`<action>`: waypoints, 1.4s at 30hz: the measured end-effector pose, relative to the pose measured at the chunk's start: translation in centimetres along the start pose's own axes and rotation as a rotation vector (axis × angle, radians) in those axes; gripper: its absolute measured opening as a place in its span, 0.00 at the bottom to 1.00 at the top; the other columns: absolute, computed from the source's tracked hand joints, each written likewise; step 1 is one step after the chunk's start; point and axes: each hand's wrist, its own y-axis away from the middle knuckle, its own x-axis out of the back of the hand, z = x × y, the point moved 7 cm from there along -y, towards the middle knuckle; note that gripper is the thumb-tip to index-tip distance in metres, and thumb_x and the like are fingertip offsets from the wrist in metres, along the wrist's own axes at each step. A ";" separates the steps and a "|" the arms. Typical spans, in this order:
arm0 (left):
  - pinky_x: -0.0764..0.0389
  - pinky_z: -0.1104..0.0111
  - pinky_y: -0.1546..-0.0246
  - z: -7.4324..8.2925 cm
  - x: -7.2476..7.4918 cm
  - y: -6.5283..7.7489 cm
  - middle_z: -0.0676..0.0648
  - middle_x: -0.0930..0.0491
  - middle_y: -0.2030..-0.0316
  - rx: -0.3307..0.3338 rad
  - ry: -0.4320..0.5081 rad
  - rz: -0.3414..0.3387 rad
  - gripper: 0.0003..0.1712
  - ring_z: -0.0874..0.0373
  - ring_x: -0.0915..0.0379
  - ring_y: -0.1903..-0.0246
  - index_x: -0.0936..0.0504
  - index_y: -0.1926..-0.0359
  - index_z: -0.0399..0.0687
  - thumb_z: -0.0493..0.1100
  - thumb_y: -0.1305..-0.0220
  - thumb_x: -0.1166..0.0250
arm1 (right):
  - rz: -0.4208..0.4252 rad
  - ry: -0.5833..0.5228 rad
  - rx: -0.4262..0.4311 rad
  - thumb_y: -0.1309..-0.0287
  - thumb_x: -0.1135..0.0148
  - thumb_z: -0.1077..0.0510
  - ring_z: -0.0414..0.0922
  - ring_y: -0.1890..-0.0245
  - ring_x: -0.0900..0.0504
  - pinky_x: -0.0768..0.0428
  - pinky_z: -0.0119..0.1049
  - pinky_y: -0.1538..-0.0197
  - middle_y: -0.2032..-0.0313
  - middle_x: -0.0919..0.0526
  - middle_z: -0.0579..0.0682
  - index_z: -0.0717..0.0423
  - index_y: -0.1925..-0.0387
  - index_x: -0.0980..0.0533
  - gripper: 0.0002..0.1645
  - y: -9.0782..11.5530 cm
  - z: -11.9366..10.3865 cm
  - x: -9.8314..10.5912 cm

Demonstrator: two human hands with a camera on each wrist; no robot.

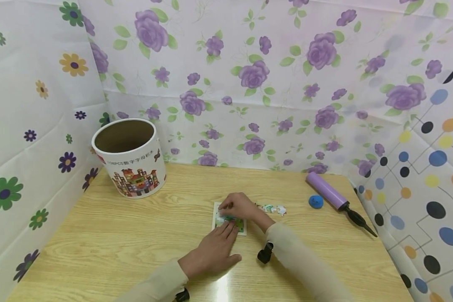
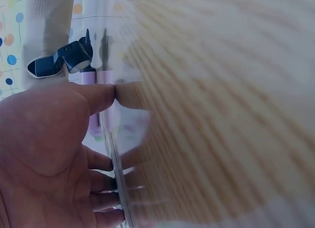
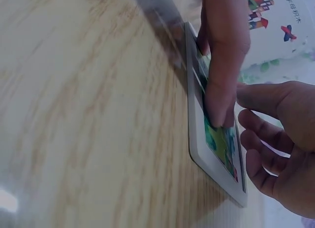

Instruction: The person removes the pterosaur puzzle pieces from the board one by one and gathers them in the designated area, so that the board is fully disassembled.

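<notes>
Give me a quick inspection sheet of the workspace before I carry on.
Surface: light wooden table, some glare near the front edge.
Job's things: small framed puzzle board lying flat; loose puzzle pieces beside it.
Clutter: open printed tub, purple air pump, blue ball.
Hands: left hand flat, fingertips at the board's near edge; right hand pressing fingers onto the board.
Cables: nothing seen.
Surroundings: floral sheets behind and left, dotted sheet right.
</notes>
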 end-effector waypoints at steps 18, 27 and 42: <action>0.41 0.54 0.26 -0.3 -0.3 0.0 0.36 0.49 0.21 -0.008 -0.001 0.010 0.48 0.44 0.54 0.21 0.44 0.22 0.36 0.66 0.25 0.48 | -0.035 -0.028 -0.030 0.36 0.29 0.53 0.35 0.67 0.21 0.20 0.32 0.62 0.66 0.18 0.37 0.44 0.61 0.12 0.04 -0.4 0.2 -1.3; 0.41 0.55 0.26 -0.3 -0.3 -0.2 0.36 0.48 0.21 -0.015 -0.014 0.011 0.48 0.45 0.53 0.21 0.43 0.22 0.35 0.66 0.26 0.47 | -0.022 -0.075 -0.009 0.34 0.31 0.56 0.34 0.69 0.19 0.19 0.32 0.61 0.68 0.14 0.37 0.45 0.62 0.12 0.04 -0.3 -0.2 -0.9; 0.38 0.53 0.27 -0.1 0.1 -0.2 0.35 0.45 0.22 -0.001 -0.011 0.030 0.46 0.44 0.48 0.23 0.40 0.23 0.36 0.65 0.26 0.45 | 0.076 -0.093 -0.071 0.32 0.34 0.55 0.36 0.61 0.16 0.17 0.36 0.52 0.60 0.12 0.40 0.46 0.57 0.13 0.06 0.9 0.3 1.6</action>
